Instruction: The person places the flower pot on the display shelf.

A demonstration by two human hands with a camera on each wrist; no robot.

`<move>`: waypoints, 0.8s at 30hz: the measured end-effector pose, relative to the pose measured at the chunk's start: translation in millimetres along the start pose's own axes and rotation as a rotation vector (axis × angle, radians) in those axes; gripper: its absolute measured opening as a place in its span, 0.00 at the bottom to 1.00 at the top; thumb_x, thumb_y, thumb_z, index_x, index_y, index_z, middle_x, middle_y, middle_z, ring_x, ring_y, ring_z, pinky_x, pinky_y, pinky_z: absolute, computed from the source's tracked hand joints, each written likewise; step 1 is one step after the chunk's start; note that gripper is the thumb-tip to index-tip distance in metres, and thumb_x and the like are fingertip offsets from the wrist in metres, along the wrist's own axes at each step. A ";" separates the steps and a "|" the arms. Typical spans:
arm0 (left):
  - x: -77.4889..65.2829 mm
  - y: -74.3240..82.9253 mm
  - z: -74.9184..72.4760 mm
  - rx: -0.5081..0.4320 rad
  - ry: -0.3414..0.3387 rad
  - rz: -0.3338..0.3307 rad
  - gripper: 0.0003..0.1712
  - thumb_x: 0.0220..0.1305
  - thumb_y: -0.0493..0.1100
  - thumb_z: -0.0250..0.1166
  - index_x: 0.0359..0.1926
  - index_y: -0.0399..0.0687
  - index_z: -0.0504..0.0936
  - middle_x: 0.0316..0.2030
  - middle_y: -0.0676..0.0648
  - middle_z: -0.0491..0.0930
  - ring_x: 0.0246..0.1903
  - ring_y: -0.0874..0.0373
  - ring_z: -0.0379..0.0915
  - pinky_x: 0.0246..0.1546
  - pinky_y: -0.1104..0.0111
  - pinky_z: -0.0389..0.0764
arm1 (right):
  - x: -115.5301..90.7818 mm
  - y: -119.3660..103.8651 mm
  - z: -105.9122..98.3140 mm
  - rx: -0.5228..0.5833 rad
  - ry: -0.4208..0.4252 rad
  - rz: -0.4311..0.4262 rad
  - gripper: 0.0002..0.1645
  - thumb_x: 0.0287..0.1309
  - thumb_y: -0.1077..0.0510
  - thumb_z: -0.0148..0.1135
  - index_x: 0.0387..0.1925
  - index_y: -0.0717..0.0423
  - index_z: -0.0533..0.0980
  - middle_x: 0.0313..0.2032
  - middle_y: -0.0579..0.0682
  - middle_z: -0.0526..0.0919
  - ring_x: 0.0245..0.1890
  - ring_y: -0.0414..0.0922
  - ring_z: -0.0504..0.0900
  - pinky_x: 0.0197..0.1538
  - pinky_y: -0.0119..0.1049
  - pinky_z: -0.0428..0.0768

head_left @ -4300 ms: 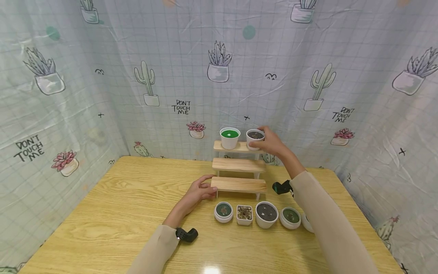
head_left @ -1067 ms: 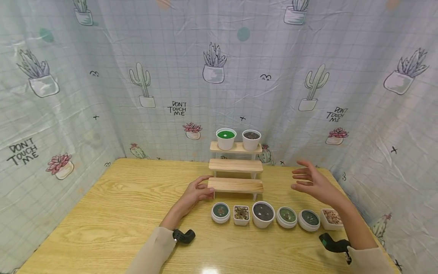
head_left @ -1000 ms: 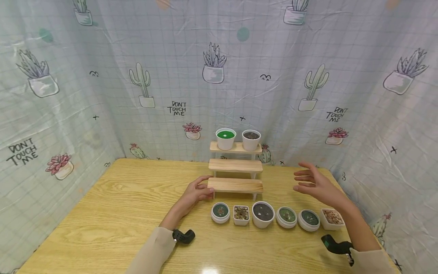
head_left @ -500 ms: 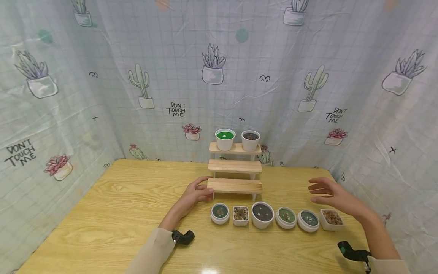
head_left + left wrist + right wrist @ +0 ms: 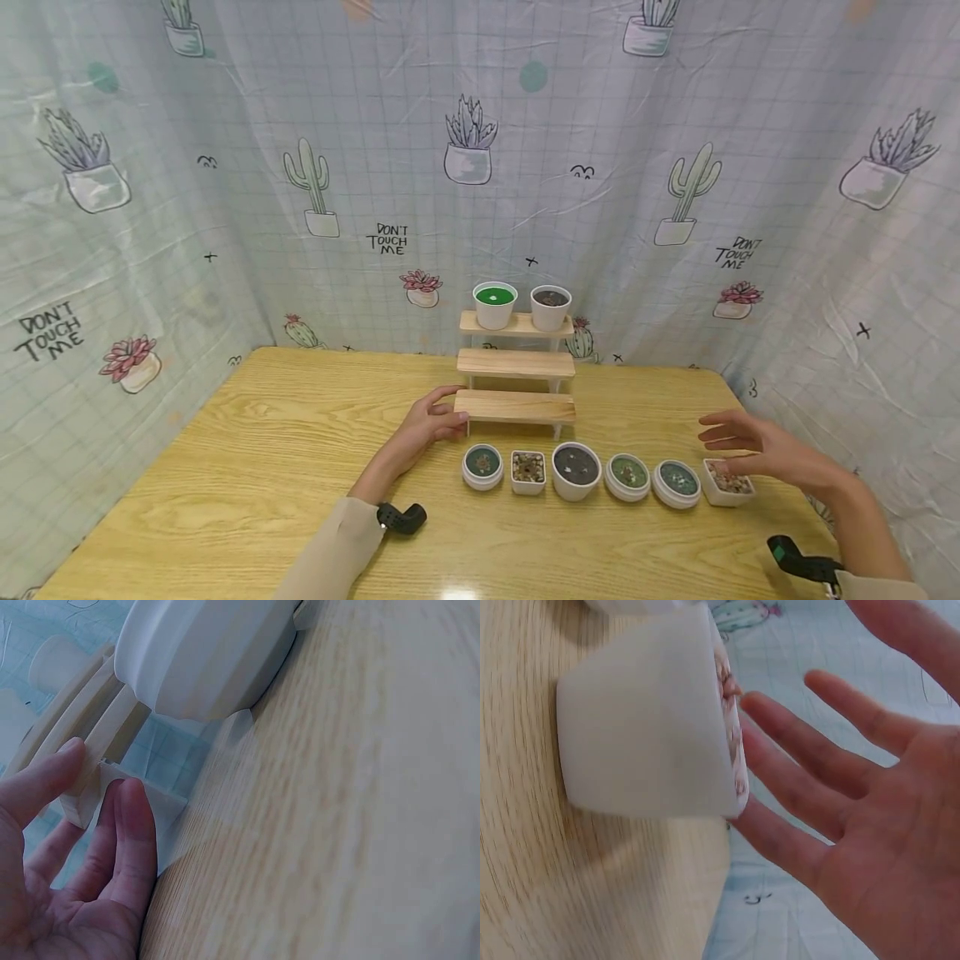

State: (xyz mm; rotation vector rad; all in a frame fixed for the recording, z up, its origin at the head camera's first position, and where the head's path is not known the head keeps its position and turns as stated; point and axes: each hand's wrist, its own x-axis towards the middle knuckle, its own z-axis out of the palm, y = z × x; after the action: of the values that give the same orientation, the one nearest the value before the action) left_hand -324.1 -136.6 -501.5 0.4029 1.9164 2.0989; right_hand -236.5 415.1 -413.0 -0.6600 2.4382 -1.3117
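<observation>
My left hand (image 5: 422, 427) grips the left end of the lowest board of a three-tier wooden stand (image 5: 517, 406). In the left wrist view its thumb (image 5: 64, 761) lies on the board while the fingers curl round the end. At the far right, my right hand (image 5: 787, 457) hovers with spread fingers over a square white pot (image 5: 726, 497) of pinkish pebbles. Seen from the right wrist, fingertips come right at the rim of this white pot (image 5: 645, 720). On the top board stand a pot with a green surface (image 5: 494, 312) and a pot with dark soil (image 5: 550, 315).
In front of the stand, a row runs along the wooden table (image 5: 225, 467): a round teal-topped pot (image 5: 482, 468), a small square pebble pot (image 5: 528, 473), a larger dark-soil pot (image 5: 576, 473) and two low round pots (image 5: 627, 477). A printed curtain (image 5: 360, 125) encloses the table.
The right hand has let go of the dark-soil pot on the top board, then moved right and toward the front, over the square pebble pot. The left hand stays on the stand.
</observation>
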 end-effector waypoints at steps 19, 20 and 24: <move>-2.1 -0.6 -1.2 0.008 0.006 0.002 0.38 0.70 0.38 0.67 0.77 0.45 0.62 0.37 0.46 0.83 0.38 0.56 0.85 0.45 0.66 0.88 | -9.2 23.5 -10.3 0.131 -0.188 0.083 0.39 0.68 0.64 0.61 0.77 0.53 0.60 0.66 0.29 0.75 0.61 0.24 0.74 0.54 0.29 0.78; -1.9 -0.6 -1.0 0.011 0.003 0.000 0.39 0.70 0.38 0.67 0.77 0.45 0.62 0.38 0.46 0.83 0.39 0.56 0.85 0.45 0.66 0.88 | -9.9 24.4 -10.8 0.130 -0.192 0.107 0.41 0.67 0.63 0.62 0.77 0.56 0.58 0.66 0.27 0.74 0.61 0.22 0.73 0.54 0.28 0.78; -0.9 -0.4 0.0 0.026 0.000 -0.007 0.39 0.70 0.39 0.67 0.77 0.45 0.61 0.40 0.45 0.83 0.39 0.56 0.85 0.45 0.66 0.88 | -12.1 29.7 -9.6 0.146 -0.211 0.126 0.44 0.66 0.61 0.64 0.78 0.60 0.56 0.67 0.26 0.72 0.61 0.20 0.70 0.55 0.27 0.76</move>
State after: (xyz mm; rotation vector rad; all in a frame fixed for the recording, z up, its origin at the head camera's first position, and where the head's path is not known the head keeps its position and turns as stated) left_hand -323.2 -136.9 -501.9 0.4012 1.9441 2.0718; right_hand -238.2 442.4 -432.3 -0.5657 2.1569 -1.2859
